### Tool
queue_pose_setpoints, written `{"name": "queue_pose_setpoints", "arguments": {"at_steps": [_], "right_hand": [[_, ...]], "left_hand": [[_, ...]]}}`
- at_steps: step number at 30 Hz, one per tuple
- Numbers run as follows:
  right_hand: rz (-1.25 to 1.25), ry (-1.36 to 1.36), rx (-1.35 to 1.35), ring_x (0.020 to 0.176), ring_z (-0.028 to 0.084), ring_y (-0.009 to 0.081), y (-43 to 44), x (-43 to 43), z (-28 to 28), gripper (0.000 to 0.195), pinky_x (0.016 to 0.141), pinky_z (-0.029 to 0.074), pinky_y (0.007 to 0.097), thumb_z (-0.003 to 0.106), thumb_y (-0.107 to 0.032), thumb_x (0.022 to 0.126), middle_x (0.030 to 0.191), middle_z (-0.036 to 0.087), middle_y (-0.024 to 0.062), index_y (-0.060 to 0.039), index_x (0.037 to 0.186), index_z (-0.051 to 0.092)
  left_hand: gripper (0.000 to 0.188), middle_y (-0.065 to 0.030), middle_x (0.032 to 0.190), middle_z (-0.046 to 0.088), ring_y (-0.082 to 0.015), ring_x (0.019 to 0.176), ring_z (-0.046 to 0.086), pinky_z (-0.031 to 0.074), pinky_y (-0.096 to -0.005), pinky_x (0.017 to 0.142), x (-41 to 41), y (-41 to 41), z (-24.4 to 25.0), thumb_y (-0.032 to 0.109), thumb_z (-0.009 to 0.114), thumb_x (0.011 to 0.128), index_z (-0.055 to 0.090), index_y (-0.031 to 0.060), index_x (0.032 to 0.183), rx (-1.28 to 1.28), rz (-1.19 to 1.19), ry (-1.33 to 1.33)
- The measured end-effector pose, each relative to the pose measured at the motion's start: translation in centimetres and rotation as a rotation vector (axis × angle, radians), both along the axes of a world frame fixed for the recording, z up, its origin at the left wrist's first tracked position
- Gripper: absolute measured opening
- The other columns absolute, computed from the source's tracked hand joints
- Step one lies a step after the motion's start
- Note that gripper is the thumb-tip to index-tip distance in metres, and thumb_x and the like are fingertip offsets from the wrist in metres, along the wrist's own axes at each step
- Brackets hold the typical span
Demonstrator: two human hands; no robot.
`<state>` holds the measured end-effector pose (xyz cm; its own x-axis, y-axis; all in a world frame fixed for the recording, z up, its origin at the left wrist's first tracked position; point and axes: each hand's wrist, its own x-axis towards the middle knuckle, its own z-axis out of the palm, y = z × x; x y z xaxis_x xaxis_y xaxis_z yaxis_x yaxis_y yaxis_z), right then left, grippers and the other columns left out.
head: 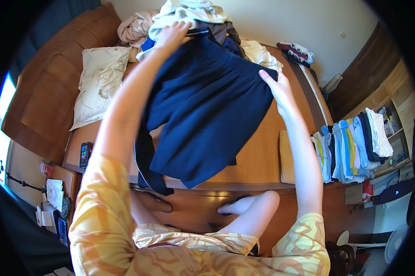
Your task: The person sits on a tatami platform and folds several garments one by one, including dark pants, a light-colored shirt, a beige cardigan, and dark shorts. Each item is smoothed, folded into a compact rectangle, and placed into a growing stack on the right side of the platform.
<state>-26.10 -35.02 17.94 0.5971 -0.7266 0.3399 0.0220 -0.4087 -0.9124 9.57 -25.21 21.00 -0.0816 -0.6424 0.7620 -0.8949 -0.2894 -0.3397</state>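
Note:
Navy blue shorts (207, 114) with a gathered elastic waistband hang spread over the bed in front of me. My right hand (280, 88) pinches one end of the waistband, its thumb lying on top. At the waistband's other end, beside a pale strip inside it, my left hand (174, 36) grips the cloth; its fingertips are partly hidden. The legs of the shorts drape down towards the near edge of the bed (255, 165). Below them on the left, a dark piece of cloth (143, 162) with a thin white edge hangs over that edge.
Behind the shorts rises a heap of clothes (200, 12). A patterned pillow (99, 82) and a phone (85, 154) lie to the left, near the wooden headboard (52, 93). Folded clothes (348, 148) stand in a row at right, next to a folded tan cloth (286, 158).

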Motion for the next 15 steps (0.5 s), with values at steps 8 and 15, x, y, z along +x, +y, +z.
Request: {"name": "queue_pose_setpoints", "arguments": {"at_steps": [8, 15], "right_hand": [[-0.156, 0.436, 0.509, 0.079, 0.062, 0.0160, 0.9, -6.4, -24.9, 0.044, 0.066, 0.050, 0.0270, 0.065, -0.037, 0.084, 0.090, 0.062, 0.0101, -0.0031, 0.109, 0.052], [0.046, 0.324, 1.076, 0.104, 0.059, 0.0221, 17.1, -6.7, -33.7, 0.050, 0.087, 0.050, 0.0335, 0.063, -0.042, 0.086, 0.112, 0.060, 0.0144, -0.0029, 0.116, 0.053]], "left_hand": [[0.038, -0.0138, 0.093, 0.058, -0.0309, 0.089, 0.059, 0.049, -0.0421, 0.075, -12.9, 6.4, -25.8, 0.037, 0.065, 0.076, 0.057, 0.0056, 0.096, 0.445, -0.127, 0.798], [0.080, -0.0219, 0.122, 0.056, -0.0304, 0.113, 0.054, 0.043, -0.0349, 0.094, -13.2, 18.5, -35.5, 0.055, 0.074, 0.064, 0.057, -0.0007, 0.119, 0.723, 0.072, 1.350]]}}
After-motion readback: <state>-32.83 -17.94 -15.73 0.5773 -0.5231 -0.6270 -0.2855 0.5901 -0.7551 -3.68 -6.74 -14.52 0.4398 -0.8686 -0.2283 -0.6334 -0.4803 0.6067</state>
